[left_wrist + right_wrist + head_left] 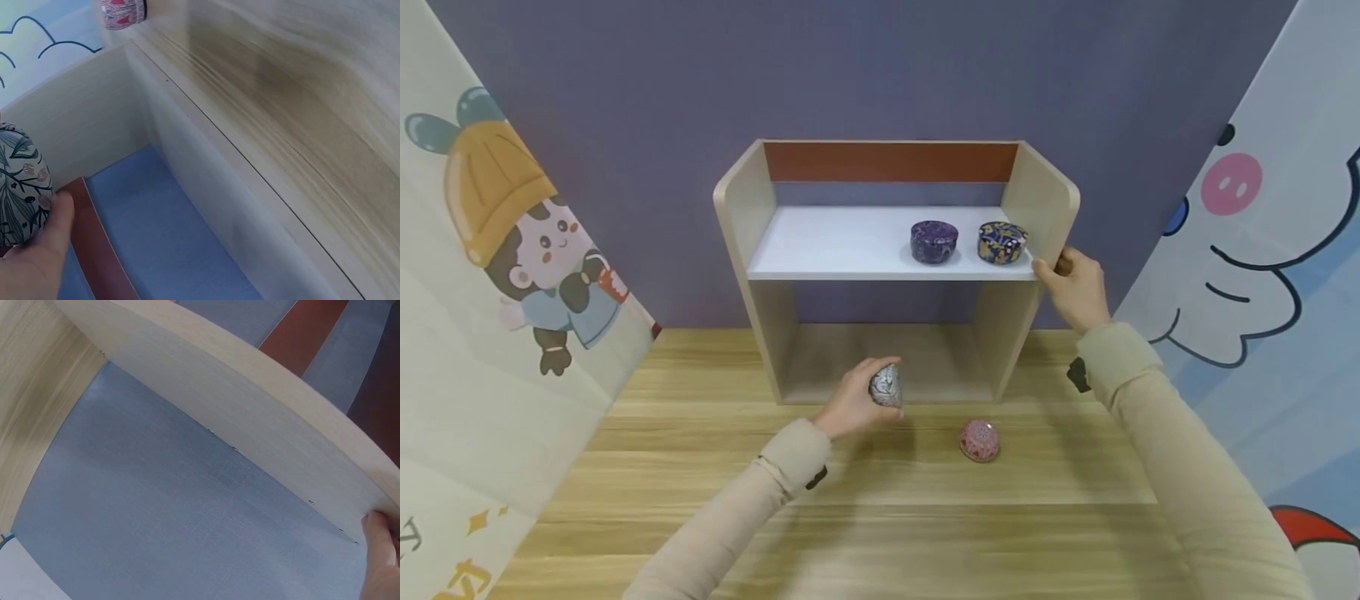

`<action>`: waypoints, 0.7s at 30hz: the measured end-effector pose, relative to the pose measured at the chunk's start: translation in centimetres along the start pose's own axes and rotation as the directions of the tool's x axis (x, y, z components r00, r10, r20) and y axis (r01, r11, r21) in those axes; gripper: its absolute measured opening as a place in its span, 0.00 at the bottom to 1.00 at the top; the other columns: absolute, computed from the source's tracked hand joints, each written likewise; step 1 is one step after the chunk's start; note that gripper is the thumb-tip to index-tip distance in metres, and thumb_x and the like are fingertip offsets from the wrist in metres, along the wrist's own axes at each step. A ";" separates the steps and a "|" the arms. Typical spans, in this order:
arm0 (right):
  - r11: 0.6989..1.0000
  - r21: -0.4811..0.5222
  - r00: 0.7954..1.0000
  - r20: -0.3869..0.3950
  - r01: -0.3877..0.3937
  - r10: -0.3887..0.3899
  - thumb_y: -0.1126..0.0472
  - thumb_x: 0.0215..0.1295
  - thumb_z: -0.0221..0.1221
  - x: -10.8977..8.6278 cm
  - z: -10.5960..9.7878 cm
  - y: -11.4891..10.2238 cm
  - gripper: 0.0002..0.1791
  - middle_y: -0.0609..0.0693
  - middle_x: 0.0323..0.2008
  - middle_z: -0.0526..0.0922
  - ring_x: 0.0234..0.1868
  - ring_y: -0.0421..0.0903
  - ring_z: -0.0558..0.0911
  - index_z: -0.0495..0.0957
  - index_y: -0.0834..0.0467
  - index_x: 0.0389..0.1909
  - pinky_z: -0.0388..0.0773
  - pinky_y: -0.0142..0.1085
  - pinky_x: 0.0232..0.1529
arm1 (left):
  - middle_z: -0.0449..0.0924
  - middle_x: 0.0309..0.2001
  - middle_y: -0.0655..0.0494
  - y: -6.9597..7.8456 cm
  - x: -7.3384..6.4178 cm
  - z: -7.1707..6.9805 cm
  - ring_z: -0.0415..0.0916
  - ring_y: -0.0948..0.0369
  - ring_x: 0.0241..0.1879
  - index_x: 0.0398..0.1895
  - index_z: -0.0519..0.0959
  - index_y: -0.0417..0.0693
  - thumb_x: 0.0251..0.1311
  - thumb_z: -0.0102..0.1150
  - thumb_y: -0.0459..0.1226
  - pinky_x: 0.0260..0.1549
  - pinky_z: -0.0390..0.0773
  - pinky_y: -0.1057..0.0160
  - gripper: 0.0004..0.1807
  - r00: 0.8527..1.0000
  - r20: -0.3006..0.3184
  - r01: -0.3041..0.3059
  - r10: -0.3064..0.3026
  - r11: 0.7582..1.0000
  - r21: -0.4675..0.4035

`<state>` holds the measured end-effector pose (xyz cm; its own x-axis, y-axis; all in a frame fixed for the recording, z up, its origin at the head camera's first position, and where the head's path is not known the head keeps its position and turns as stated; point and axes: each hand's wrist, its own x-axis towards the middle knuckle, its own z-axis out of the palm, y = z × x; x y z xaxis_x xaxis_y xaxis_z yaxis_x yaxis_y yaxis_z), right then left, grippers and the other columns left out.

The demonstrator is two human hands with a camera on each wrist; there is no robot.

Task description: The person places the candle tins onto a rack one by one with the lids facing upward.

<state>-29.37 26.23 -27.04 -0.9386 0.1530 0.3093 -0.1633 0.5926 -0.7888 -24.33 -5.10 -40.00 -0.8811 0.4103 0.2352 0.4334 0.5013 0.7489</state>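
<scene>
My left hand (853, 402) holds a small round tin (886, 387) with a leafy pattern, tipped on its side in front of the shelf's lower compartment. In the left wrist view the tin (24, 187) shows dark leaves and small orange flowers on white. My right hand (1078, 290) grips the right side panel of the wooden shelf (745, 208) near the upper board; the right wrist view has its fingers (378, 550) at the panel's edge. On the white upper board sit a purple tin (934, 242) and a blue and yellow floral tin (1002, 242).
A pink patterned tin (980, 440) lies on the wood-grain table (1000, 542) before the shelf's right half. Behind the shelf rises a blue-grey wall (880, 67). Cartoon-printed panels (445, 333) flank the table on both sides.
</scene>
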 end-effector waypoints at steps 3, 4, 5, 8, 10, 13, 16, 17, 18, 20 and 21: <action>1.000 -0.003 1.000 -0.002 0.001 -0.001 0.52 0.65 0.51 0.0 0.0 -0.1 0.30 0.68 0.54 0.73 0.54 0.58 0.75 0.64 0.69 0.60 0.73 0.48 0.54 | 0.72 0.54 0.46 0.0 0.0 -0.1 0.75 0.51 0.46 0.62 0.66 0.50 0.35 0.74 0.36 0.44 0.79 0.57 0.44 1.000 0.002 -0.003 0.003 1.000 -0.007; 1.000 -0.004 1.000 -0.002 0.002 -0.002 0.52 0.65 0.51 0.0 0.0 -0.1 0.30 0.68 0.54 0.73 0.53 0.58 0.75 0.64 0.69 0.60 0.73 0.48 0.54 | 0.72 0.55 0.46 -0.1 0.0 -0.1 0.75 0.51 0.47 0.63 0.66 0.51 0.35 0.75 0.36 0.45 0.78 0.57 0.45 1.000 0.003 0.008 -0.008 1.000 -0.008; 1.000 -0.006 1.000 -0.003 0.003 -0.003 0.52 0.65 0.51 0.0 0.0 -0.1 0.30 0.68 0.54 0.73 0.53 0.58 0.75 0.65 0.69 0.60 0.74 0.48 0.54 | 0.71 0.56 0.46 -0.1 -0.1 -0.2 0.74 0.50 0.48 0.63 0.66 0.51 0.35 0.75 0.36 0.46 0.78 0.56 0.45 1.000 0.003 0.010 -0.010 1.000 -0.013; 1.000 -0.013 1.000 -0.005 0.005 -0.005 0.52 0.65 0.51 0.1 0.0 0.0 0.29 0.68 0.54 0.74 0.53 0.58 0.75 0.65 0.69 0.59 0.74 0.48 0.54 | 0.70 0.58 0.46 -0.2 -0.2 -0.1 0.74 0.50 0.49 0.63 0.66 0.51 0.35 0.75 0.36 0.48 0.77 0.55 0.45 0.999 0.000 0.039 -0.039 0.999 -0.030; 1.000 -0.013 1.000 -0.006 0.005 -0.005 0.52 0.65 0.51 0.1 0.1 0.0 0.29 0.68 0.53 0.74 0.53 0.58 0.76 0.65 0.69 0.59 0.74 0.48 0.54 | 0.71 0.57 0.45 -0.2 -0.3 -0.1 0.74 0.49 0.49 0.62 0.66 0.50 0.34 0.75 0.36 0.48 0.77 0.54 0.45 0.999 -0.009 0.053 -0.053 0.997 -0.050; 1.000 -0.005 1.000 -0.006 0.003 -0.004 0.51 0.65 0.51 0.1 0.1 0.0 0.30 0.68 0.54 0.73 0.53 0.58 0.75 0.65 0.69 0.60 0.73 0.48 0.54 | 0.73 0.55 0.45 -0.1 -0.3 -0.2 0.74 0.49 0.49 0.61 0.66 0.49 0.33 0.75 0.35 0.48 0.77 0.52 0.44 0.997 -0.030 0.070 -0.072 0.994 -0.080; 1.000 0.002 1.000 -0.006 0.003 -0.003 0.51 0.65 0.51 0.1 0.0 0.0 0.30 0.68 0.54 0.73 0.53 0.58 0.75 0.64 0.69 0.60 0.73 0.48 0.55 | 0.73 0.53 0.45 0.2 -0.4 -0.3 0.74 0.49 0.49 0.58 0.66 0.47 0.33 0.76 0.35 0.49 0.76 0.51 0.43 0.995 -0.042 0.081 -0.086 0.991 -0.104; 1.000 0.000 1.000 -0.003 0.000 0.000 0.51 0.65 0.51 0.1 0.0 0.0 0.31 0.68 0.55 0.73 0.53 0.58 0.75 0.64 0.69 0.61 0.73 0.48 0.55 | 0.73 0.53 0.45 0.3 -0.4 -0.4 0.74 0.48 0.49 0.58 0.66 0.46 0.32 0.76 0.35 0.50 0.75 0.51 0.43 0.995 -0.042 0.085 -0.090 0.990 -0.112; 1.000 -0.002 1.000 -0.001 -0.001 0.001 0.51 0.65 0.51 0.1 0.0 0.0 0.31 0.68 0.55 0.73 0.53 0.58 0.75 0.64 0.69 0.61 0.73 0.48 0.55 | 0.73 0.53 0.45 0.4 -0.4 -0.5 0.74 0.48 0.50 0.58 0.66 0.46 0.32 0.76 0.35 0.50 0.75 0.51 0.43 0.995 -0.040 0.090 -0.095 0.990 -0.112; 1.000 -0.007 1.000 -0.001 -0.002 0.002 0.51 0.65 0.51 0.2 0.0 0.0 0.30 0.67 0.54 0.73 0.53 0.58 0.75 0.64 0.69 0.60 0.73 0.48 0.54 | 0.73 0.53 0.45 0.5 -0.4 -0.5 0.73 0.48 0.50 0.58 0.66 0.46 0.31 0.76 0.35 0.51 0.74 0.50 0.44 0.995 -0.035 0.092 -0.096 0.990 -0.108; 1.000 -0.006 1.000 -0.002 -0.003 0.003 0.51 0.65 0.51 0.2 0.0 0.0 0.30 0.67 0.54 0.73 0.53 0.58 0.75 0.64 0.69 0.60 0.74 0.47 0.54 | 0.73 0.53 0.45 0.6 -0.3 -0.6 0.73 0.49 0.51 0.58 0.66 0.46 0.31 0.76 0.35 0.51 0.74 0.50 0.44 0.995 -0.033 0.087 -0.091 0.990 -0.107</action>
<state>-29.57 26.24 -26.93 -0.9384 0.1564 0.3081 -0.1587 0.5971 -0.7863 -23.89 -5.39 -39.25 -0.9228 0.3372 0.1864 0.3320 0.4505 0.8288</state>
